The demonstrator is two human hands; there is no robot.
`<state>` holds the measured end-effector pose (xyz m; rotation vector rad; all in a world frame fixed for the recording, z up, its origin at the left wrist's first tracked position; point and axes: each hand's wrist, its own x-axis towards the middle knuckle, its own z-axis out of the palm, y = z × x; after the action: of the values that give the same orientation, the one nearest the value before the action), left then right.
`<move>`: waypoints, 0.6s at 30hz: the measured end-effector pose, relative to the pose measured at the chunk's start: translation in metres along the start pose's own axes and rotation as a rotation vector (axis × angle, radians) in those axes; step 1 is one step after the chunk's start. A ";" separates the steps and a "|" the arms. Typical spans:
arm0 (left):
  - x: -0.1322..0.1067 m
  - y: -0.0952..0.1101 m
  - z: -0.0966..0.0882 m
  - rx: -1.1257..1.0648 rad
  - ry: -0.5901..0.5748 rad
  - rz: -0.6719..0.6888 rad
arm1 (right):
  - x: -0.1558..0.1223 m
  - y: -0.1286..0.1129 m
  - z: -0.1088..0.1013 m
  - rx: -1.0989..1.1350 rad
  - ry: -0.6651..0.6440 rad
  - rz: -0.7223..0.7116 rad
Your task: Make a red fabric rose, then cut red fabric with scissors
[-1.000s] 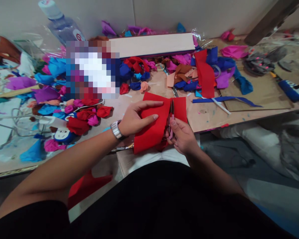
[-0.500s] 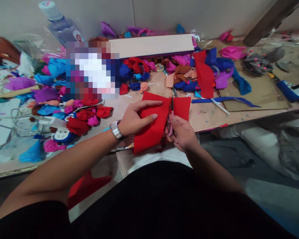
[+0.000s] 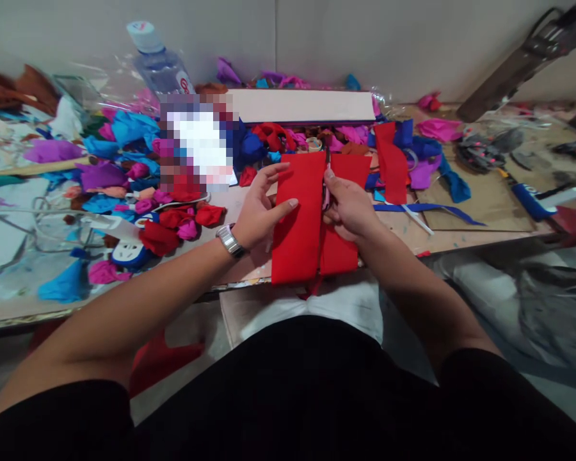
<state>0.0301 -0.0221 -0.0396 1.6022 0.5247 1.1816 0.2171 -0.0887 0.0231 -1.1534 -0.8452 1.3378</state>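
Observation:
A sheet of red felt (image 3: 298, 218) lies in front of me at the table's near edge, split lengthwise almost to its far end. My left hand (image 3: 262, 206) pinches the left strip at its edge, thumb on top, a silver watch on the wrist. My right hand (image 3: 347, 203) is closed on pink-handled scissors (image 3: 326, 192), whose blades sit in the cut near the felt's far end. The narrower right strip (image 3: 338, 250) lies under my right hand.
Heaps of small felt pieces and rolled felt flowers (image 3: 166, 218) in red, pink, blue and purple cover the table's left and back. A long pale board (image 3: 307, 105), a water bottle (image 3: 159, 64), a red strip (image 3: 394, 163) and a cardboard sheet (image 3: 480, 198) lie behind.
The scissors have travelled away from me along the felt, lengthening the cut nearly to the far edge. Both hands moved forward with it. My head has tilted up slightly.

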 end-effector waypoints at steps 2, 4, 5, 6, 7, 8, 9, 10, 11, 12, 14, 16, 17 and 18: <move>0.001 -0.001 0.000 -0.054 0.029 -0.061 | 0.020 -0.009 0.001 -0.039 -0.001 0.000; 0.002 -0.001 0.000 -0.115 0.058 -0.129 | 0.042 -0.017 0.000 -0.091 0.020 -0.016; 0.002 0.000 0.001 -0.142 0.072 -0.163 | 0.055 -0.020 0.000 -0.115 0.039 -0.034; 0.001 0.000 0.001 -0.166 0.083 -0.197 | 0.068 -0.024 -0.001 -0.137 0.054 -0.042; 0.001 0.001 0.002 -0.190 0.088 -0.233 | 0.082 -0.028 -0.002 -0.152 0.063 -0.044; 0.001 0.002 0.003 -0.214 0.092 -0.268 | 0.095 -0.033 -0.003 -0.157 0.081 -0.048; 0.000 0.003 0.004 -0.241 0.091 -0.302 | 0.109 -0.038 -0.004 -0.157 0.102 -0.051; 0.000 0.004 0.005 -0.275 0.088 -0.336 | 0.122 -0.045 -0.004 -0.157 0.128 -0.043; -0.001 0.005 0.006 -0.304 0.099 -0.355 | 0.135 -0.052 -0.004 -0.156 0.137 -0.034; -0.002 0.006 0.008 -0.319 0.094 -0.375 | 0.147 -0.060 -0.003 -0.154 0.145 -0.033; -0.004 0.009 0.010 -0.305 0.072 -0.408 | 0.169 -0.076 0.001 -0.155 0.139 -0.045; -0.006 0.011 0.011 -0.285 0.063 -0.419 | 0.190 -0.091 0.005 -0.159 0.133 -0.058; -0.006 0.012 0.012 -0.264 0.065 -0.419 | 0.199 -0.098 0.007 -0.166 0.143 -0.058; -0.006 0.013 0.012 -0.244 0.068 -0.419 | 0.209 -0.102 0.009 -0.170 0.146 -0.066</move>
<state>0.0351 -0.0375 -0.0308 1.1758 0.6936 0.9427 0.2587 0.1300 0.0904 -1.3268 -0.8949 1.1301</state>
